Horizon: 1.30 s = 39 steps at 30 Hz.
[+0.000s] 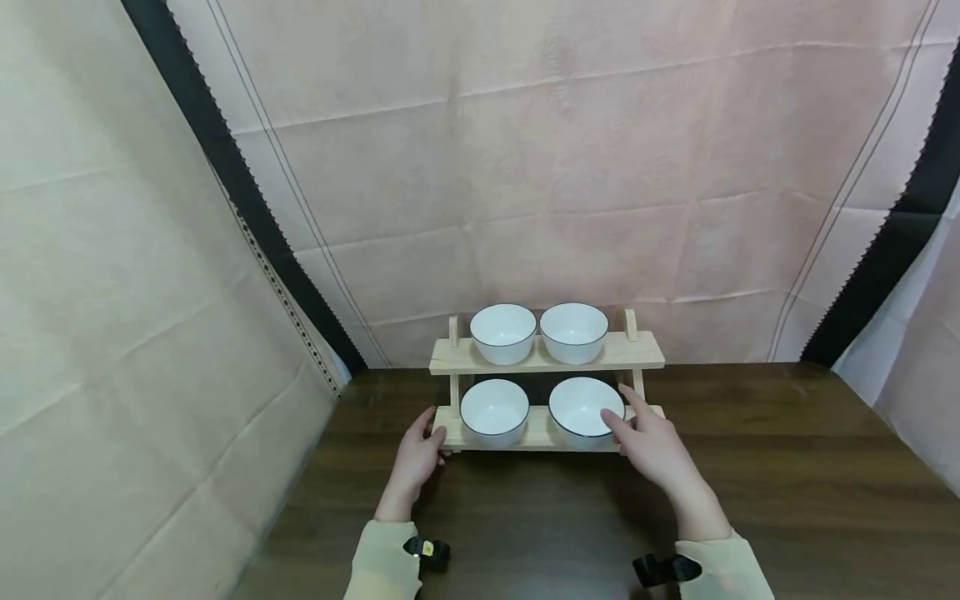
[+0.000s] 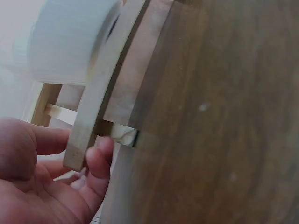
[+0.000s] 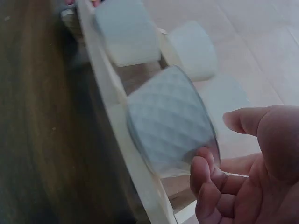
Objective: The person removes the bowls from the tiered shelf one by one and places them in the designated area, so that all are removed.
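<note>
A two-tier wooden rack [image 1: 543, 359] holds white bowls with dark rims. My left hand [image 1: 417, 457] grips the left end of its lower shelf [image 2: 97, 100], thumb on one side and fingers curled beneath. On that shelf sit a left bowl [image 1: 495, 408] and a right bowl [image 1: 581, 404]. My right hand [image 1: 651, 442] is at the right bowl, whose outside [image 3: 170, 119] has a quilted diamond pattern. Its fingertips touch the bowl's side near the rim, while the thumb stands apart from the wall. On the upper shelf are another left bowl [image 1: 502, 329] and right bowl [image 1: 574, 329].
The rack stands on a dark wooden table [image 1: 540, 525], near its back edge. Behind rises a pale fabric wall [image 1: 562, 167], with another fabric wall [image 1: 150, 333] along the left side. Black strips [image 1: 247, 183] run down the corners.
</note>
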Available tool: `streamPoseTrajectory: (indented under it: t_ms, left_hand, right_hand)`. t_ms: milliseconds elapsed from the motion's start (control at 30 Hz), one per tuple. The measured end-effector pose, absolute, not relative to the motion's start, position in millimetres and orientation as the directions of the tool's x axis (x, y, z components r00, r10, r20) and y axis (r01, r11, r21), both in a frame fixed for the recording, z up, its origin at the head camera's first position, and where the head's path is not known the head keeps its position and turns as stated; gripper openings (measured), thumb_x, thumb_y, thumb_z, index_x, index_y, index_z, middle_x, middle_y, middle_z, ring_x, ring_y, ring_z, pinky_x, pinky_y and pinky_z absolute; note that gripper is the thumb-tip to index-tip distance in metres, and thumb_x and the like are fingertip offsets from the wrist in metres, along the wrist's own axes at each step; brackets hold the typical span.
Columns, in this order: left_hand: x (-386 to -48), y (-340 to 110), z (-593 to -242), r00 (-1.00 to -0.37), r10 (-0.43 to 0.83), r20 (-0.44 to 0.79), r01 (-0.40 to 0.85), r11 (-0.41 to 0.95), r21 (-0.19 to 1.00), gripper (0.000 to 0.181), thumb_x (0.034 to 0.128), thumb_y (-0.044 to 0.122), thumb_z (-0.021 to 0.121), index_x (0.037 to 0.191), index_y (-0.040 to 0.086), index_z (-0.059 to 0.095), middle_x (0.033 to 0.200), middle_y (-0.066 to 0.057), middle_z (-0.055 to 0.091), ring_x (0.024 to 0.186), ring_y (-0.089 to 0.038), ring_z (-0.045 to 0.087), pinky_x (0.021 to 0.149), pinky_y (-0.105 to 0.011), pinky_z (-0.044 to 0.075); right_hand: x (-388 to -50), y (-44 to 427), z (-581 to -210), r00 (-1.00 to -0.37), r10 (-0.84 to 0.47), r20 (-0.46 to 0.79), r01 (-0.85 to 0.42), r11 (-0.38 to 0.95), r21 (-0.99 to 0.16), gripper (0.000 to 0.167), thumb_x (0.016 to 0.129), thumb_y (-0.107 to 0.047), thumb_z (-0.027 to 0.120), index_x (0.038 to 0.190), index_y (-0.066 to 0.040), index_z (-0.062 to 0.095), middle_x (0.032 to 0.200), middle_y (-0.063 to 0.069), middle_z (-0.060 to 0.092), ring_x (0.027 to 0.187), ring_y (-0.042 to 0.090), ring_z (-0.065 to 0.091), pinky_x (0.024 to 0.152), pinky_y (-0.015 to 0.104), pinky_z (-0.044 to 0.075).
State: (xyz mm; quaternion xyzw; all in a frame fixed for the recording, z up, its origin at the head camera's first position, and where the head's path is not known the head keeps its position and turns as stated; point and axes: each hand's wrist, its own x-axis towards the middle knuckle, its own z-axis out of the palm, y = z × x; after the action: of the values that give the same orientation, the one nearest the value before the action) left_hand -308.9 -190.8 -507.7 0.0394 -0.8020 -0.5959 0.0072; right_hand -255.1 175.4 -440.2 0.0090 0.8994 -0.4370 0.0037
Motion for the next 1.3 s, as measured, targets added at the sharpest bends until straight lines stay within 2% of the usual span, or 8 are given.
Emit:
streamPoseTrajectory:
  t_ms: [133, 300, 567, 900, 1067, 1300]
  left_hand:
    - [-314, -194, -508, -0.998, -0.066, -0.021, -0.038, 0.265, 0.964, 0.050, 0.0966, 0.018, 0.048, 0.144, 0.008, 0.034, 0.119, -0.014, 0.051, 0.073, -0.024, 0.059, 0.058, -0.032, 0.051]
    - [-314, -196, -507, -0.998, -0.027, -0.058, -0.062, 0.223, 0.973, 0.050, 0.0948, 0.012, 0.044, 0.144, 0.009, 0.034, 0.116, -0.017, 0.051, 0.077, -0.028, 0.060, 0.059, -0.031, 0.050]
    - [-310, -206, -505, -0.997, -0.044, -0.070, -0.077, 0.197, 0.977, 0.047, 0.0951, 0.012, 0.046, 0.142, 0.013, 0.039, 0.110, -0.015, 0.053, 0.074, -0.026, 0.058, 0.058, -0.030, 0.049]
    - [-314, -200, -507, -0.994, -0.013, -0.109, -0.110, 0.201, 0.973, 0.048, 0.0974, 0.016, 0.045, 0.144, 0.018, 0.036, 0.112, -0.012, 0.045, 0.071, -0.023, 0.053, 0.058, -0.028, 0.045]
    - [-318, -197, -503, -0.995, -0.022, -0.093, -0.095, 0.200, 0.975, 0.046, 0.0975, 0.016, 0.045, 0.143, 0.020, 0.038, 0.111, -0.011, 0.047, 0.072, -0.022, 0.054, 0.059, -0.028, 0.045]
    - [-315, -200, -507, -0.991, -0.028, -0.129, -0.132, 0.191, 0.973, 0.047, 0.0966, 0.016, 0.047, 0.142, 0.020, 0.039, 0.110, -0.011, 0.046, 0.071, -0.022, 0.054, 0.059, -0.027, 0.046]
  right_hand:
    - [-258, 169, -446, -1.000, -0.004, -0.020, 0.014, 0.603, -0.798, 0.073, 0.093, -0.047, 0.050, 0.150, -0.017, 0.017, 0.077, 0.009, 0.065, 0.065, 0.016, 0.059, 0.063, 0.029, 0.046]
    - [-260, 167, -449, -1.000, 0.011, -0.020, 0.022, 0.583, -0.812, 0.070, 0.094, -0.037, 0.050, 0.151, -0.016, 0.014, 0.073, 0.006, 0.065, 0.063, 0.016, 0.059, 0.065, 0.029, 0.046]
    - [-261, 162, -451, -0.999, -0.011, -0.045, 0.032, 0.533, -0.846, 0.070, 0.095, -0.036, 0.050, 0.151, -0.014, 0.013, 0.075, 0.007, 0.065, 0.065, 0.018, 0.061, 0.067, 0.030, 0.047]
    - [-258, 171, -452, -0.997, -0.009, -0.082, 0.069, 0.450, -0.891, 0.068, 0.097, -0.037, 0.046, 0.151, -0.017, 0.012, 0.079, 0.010, 0.067, 0.067, 0.021, 0.063, 0.074, 0.038, 0.052]
    - [-258, 173, -448, -0.998, -0.006, -0.063, 0.054, 0.436, -0.898, 0.067, 0.097, -0.035, 0.045, 0.151, -0.015, 0.012, 0.080, 0.012, 0.067, 0.068, 0.021, 0.063, 0.071, 0.036, 0.052]
    - [-258, 173, -451, -0.995, -0.012, -0.101, 0.087, 0.420, -0.903, 0.065, 0.097, -0.035, 0.046, 0.150, -0.015, 0.014, 0.080, 0.012, 0.069, 0.068, 0.020, 0.064, 0.059, 0.032, 0.046]
